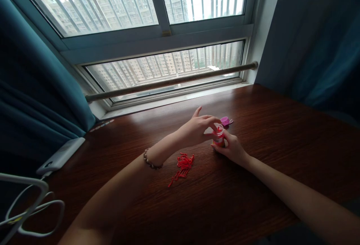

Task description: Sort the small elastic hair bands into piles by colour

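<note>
The right hand [232, 148] was wrapped around a small clear jar [218, 137] with red contents, steadying it upright on the dark wooden tabletop [270, 136], a little beyond the middle toward the window. The left hand [197, 128] hovered over the jar's open mouth, its thumb and forefinger pinched together at the rim; whether a red piece sat between those fingers was too small to tell. A loose heap of red strips [183, 164] lay on the tabletop near the left wrist, which wore a beaded bracelet [150, 161]. A pink lid [225, 120] rested just behind the jar.

The jar looked narrow and light, so a nudge from the left fingers at its rim could have tipped it if the right hand's grip had loosened, spilling what was inside. The mouth seemed tight for the pinching fingers, and a strip could have caught on the edge and fallen outside. The left forearm passed close over the heap, and a sweep of it could have scattered the strips across the smooth wood. The lid sat near enough that either hand could have knocked it away toward the window sill [180, 100]
</note>
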A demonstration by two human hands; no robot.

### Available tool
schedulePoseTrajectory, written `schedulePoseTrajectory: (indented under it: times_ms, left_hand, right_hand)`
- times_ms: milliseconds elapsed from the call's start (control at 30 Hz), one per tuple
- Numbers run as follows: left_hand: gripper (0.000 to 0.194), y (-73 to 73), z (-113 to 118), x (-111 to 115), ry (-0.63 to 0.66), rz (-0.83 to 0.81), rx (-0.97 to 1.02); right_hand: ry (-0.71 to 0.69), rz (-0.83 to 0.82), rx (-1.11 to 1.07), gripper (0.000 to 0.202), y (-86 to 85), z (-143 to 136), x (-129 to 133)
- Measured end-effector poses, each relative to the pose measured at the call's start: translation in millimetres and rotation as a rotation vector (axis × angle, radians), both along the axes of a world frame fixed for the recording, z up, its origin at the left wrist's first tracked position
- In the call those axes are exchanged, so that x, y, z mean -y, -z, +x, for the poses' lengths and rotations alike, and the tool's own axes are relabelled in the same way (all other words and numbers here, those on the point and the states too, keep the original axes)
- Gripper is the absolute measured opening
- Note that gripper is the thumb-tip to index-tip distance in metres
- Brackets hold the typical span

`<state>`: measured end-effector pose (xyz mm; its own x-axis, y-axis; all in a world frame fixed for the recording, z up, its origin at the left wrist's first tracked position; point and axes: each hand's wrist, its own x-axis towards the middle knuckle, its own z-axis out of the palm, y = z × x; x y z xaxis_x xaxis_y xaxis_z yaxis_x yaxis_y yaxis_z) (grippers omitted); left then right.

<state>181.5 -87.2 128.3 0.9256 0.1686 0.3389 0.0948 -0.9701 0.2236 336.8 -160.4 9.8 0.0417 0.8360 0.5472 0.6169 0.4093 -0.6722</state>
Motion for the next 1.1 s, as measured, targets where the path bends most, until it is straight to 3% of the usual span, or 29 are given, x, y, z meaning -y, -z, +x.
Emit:
schedulePoseTrajectory:
  times_ms: [100, 200, 367, 500, 600, 700, 767, 800, 867, 900, 967, 1100]
  left_hand:
    - [0.028, -4.9, -14.6, -0.5, 0.026, -0.051, 0.05]
    - [0.019, -0.5, -34.3, -1.5, -0.007, -0.114, 0.116]
    - [0.017, 31.1, -84.1, -3.3, -0.067, -0.319, 0.092]
    - [0.021, 56.9, -124.5, 8.6, -0.29, -0.458, -0.004]
    - [0.023, 70.0, -145.3, 23.2, -0.407, -0.54, -0.132]
    - [0.028, 77.6, -155.8, 34.3, -0.387, -0.554, -0.237]
    - [0.027, 79.7, -158.1, 37.7, -0.35, -0.508, -0.264]
    - [0.025, 80.2, -158.3, 38.3, -0.338, -0.486, -0.265]
    - [0.019, 80.5, -158.2, 38.2, -0.325, -0.464, -0.254]
    - [0.017, 80.8, -158.1, 37.9, -0.322, -0.463, -0.244]
    - [0.014, 82.4, -158.4, 37.7, -0.326, -0.472, -0.222]
    - [0.012, 91.0, -158.9, 41.2, -0.428, -0.525, -0.142]
  right_hand:
    - [0.015, -0.009, 0.015, 0.035, 0.4, 1.4, 0.1]
    - [0.025, -0.033, 0.022, 0.034, 1.7, 3.6, 0.9]
    - [0.015, -0.068, -0.013, 0.04, 2.9, 5.1, 2.3]
    - [0.031, -0.053, -0.017, 0.046, 2.5, 4.8, 1.1]
    - [0.103, 0.061, -0.064, 0.06, -0.4, 3.9, 6.0]
    - [0.262, 0.297, -0.039, 0.057, -7.3, -4.1, 21.5]
    - [0.215, 0.409, 0.112, 0.042, -13.9, -18.3, 34.4]
    - [0.095, 0.409, 0.219, 0.03, -17.3, -28.5, 39.5]
    - [-0.257, 0.244, 0.423, 0.009, -23.3, -53.6, 44.4]
    - [-0.349, 0.117, 0.495, 0.003, -25.4, -67.2, 43.4]
    - [-0.396, -0.083, 0.559, 0.005, -27.2, -92.2, 35.4]
    - [-0.379, -0.298, 0.652, 0.005, -26.1, -119.4, 9.0]
